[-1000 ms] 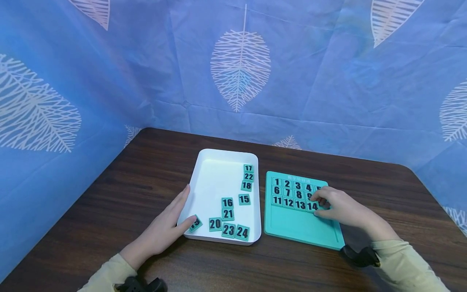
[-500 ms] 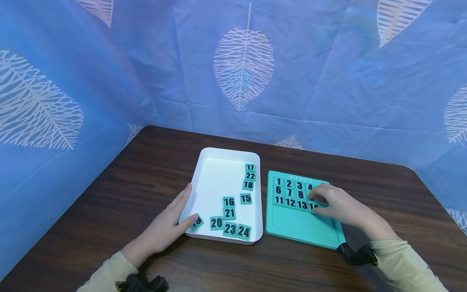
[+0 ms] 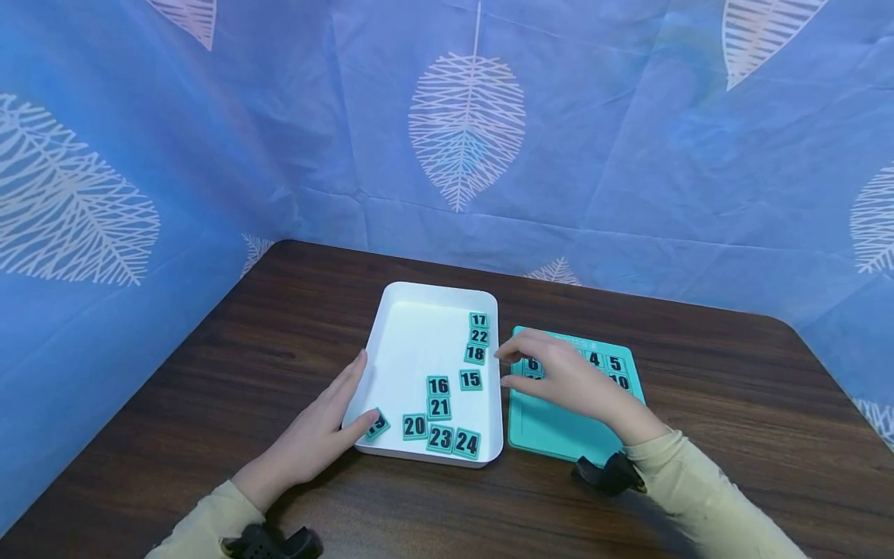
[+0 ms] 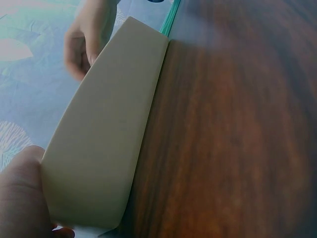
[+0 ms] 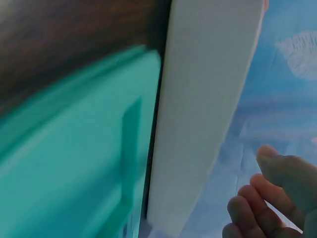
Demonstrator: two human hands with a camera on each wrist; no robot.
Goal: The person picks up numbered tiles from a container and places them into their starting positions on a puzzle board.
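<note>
My left hand (image 3: 317,431) holds the near left corner of a white tray (image 3: 408,334); its thumb reaches over the rim, partly covering a number tile (image 3: 378,428) whose 9 shows. In the left wrist view the thumb (image 4: 22,193) lies against the tray wall (image 4: 104,119). My right hand (image 3: 566,380) hovers over the left part of a teal number puzzle board (image 3: 559,431), thumb and fingers apart with nothing between them. Its fingertips are right by the tray's right rim, near tile 15 (image 3: 471,380) and tile 18 (image 3: 475,354). The hand hides many of the board's tiles.
Tiles 17 (image 3: 478,320) and 22 (image 3: 479,336) line the tray's right side. Tiles 16 (image 3: 438,386), 21 (image 3: 438,408), 20 (image 3: 414,427), 23 (image 3: 440,439) and 24 (image 3: 466,443) lie nearer the front. A blue leaf-print cloth (image 3: 314,116) hangs behind the dark wooden table (image 3: 419,512).
My right hand has moved left from around tile 14 on the board to the tray's right edge, uncovering tiles 5 and 10. My left hand stays at the tray.
</note>
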